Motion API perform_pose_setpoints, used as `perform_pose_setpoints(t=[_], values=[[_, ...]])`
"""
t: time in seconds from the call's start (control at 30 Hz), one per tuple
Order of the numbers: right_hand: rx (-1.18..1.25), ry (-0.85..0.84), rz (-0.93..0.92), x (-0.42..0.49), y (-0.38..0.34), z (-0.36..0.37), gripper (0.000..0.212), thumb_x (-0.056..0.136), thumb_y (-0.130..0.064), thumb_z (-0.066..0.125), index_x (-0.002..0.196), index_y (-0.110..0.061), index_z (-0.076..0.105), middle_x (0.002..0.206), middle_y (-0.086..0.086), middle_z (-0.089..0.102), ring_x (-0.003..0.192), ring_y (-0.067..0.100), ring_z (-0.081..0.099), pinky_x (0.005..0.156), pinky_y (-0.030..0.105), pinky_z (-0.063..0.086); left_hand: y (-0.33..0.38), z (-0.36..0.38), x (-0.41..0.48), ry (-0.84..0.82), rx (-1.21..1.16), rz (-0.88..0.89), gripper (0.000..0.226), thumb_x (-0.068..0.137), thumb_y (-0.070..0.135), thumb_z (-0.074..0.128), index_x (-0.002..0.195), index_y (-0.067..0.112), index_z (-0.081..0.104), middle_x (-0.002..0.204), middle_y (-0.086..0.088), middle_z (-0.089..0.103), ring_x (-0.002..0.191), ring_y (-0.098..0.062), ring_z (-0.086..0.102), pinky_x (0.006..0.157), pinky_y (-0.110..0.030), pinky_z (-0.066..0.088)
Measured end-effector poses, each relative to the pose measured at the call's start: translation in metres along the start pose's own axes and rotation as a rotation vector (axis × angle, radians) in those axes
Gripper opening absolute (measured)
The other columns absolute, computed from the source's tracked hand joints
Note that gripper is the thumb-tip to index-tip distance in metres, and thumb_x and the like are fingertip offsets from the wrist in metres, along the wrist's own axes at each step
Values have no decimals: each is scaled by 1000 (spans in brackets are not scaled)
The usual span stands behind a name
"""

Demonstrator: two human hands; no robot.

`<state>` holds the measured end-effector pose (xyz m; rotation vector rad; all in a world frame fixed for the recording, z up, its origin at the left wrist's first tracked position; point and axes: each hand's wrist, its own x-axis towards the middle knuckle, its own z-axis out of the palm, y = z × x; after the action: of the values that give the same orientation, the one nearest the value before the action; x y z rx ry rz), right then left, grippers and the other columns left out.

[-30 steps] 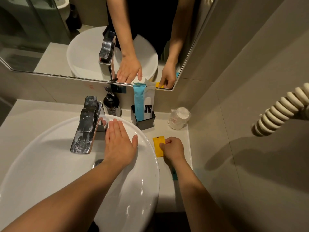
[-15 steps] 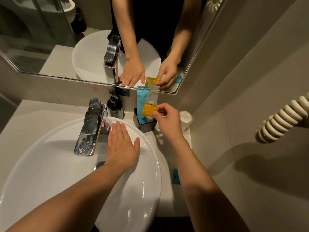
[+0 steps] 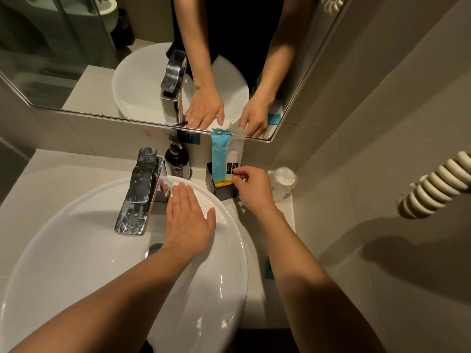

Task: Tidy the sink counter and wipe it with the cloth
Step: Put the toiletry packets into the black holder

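My left hand (image 3: 188,222) lies flat and open on the back rim of the white basin (image 3: 76,250), just right of the chrome tap (image 3: 141,192). My right hand (image 3: 251,189) is at the black holder (image 3: 225,193) behind the basin, fingertips pinched together at the holder's top. A small yellow packet (image 3: 222,184) sits inside the holder, in front of a blue sachet (image 3: 219,156) and a white sachet (image 3: 235,155). The hand hides the packet's right end, so I cannot tell if the fingers still hold it. No cloth is in view.
A black pump bottle (image 3: 177,161) stands between tap and holder. A plastic-wrapped cup (image 3: 283,179) sits in the back right corner. A small blue item (image 3: 269,270) lies on the narrow counter strip (image 3: 257,301) beside my right forearm. A coiled cord (image 3: 433,189) hangs on the right wall.
My right hand picked the yellow packet off the counter, lifted it to the holder and lowered it inside. My left hand stayed on the basin rim.
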<state>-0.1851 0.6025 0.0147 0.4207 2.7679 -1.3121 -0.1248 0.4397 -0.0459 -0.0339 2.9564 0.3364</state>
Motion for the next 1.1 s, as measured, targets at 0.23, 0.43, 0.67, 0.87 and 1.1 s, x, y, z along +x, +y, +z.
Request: perform_pose_setpoints(t=[0.23, 0.43, 0.67, 0.87, 1.1], values=[[263, 74, 109, -37, 20, -39, 20, 95, -10, 66, 114, -10, 73, 100, 4, 71, 82, 6, 63, 56, 7, 48, -2, 0, 2, -29, 1, 3, 86, 101, 59, 19, 159, 2, -9, 170, -18, -8, 157, -31, -10, 127, -46, -4], [-55, -111, 316, -93, 94, -68, 23, 92, -6, 63, 111, -15, 72, 103, 4, 73, 92, 14, 70, 89, 30, 60, -1, -1, 0, -37, -1, -2, 86, 101, 57, 22, 159, 1, -6, 169, -19, -7, 157, -32, -9, 127, -45, -4], [-444, -362, 378, -123, 117, -53, 51, 82, -11, 81, 128, -16, 61, 124, 5, 63, 114, 26, 62, 92, 33, 53, 1, -3, -2, -54, 7, -13, 85, 101, 57, 22, 159, 1, -7, 169, -18, -9, 157, -31, -10, 126, -44, -6], [-612, -328, 339, -127, 120, -42, 34, 84, -8, 75, 113, -16, 60, 120, 8, 61, 112, 28, 62, 93, 42, 57, 0, 0, -1, -47, 12, -9, 86, 101, 58, 22, 159, 1, -5, 169, -19, -7, 157, -32, -9, 125, -44, -6], [-326, -219, 396, -126, 113, -41, 24, 87, -16, 76, 107, -12, 63, 105, 4, 66, 96, 22, 63, 79, 31, 52, 0, -1, -1, -43, 14, -6, 85, 101, 57, 23, 159, 1, -5, 169, -19, -6, 157, -32, -8, 125, -44, -6]])
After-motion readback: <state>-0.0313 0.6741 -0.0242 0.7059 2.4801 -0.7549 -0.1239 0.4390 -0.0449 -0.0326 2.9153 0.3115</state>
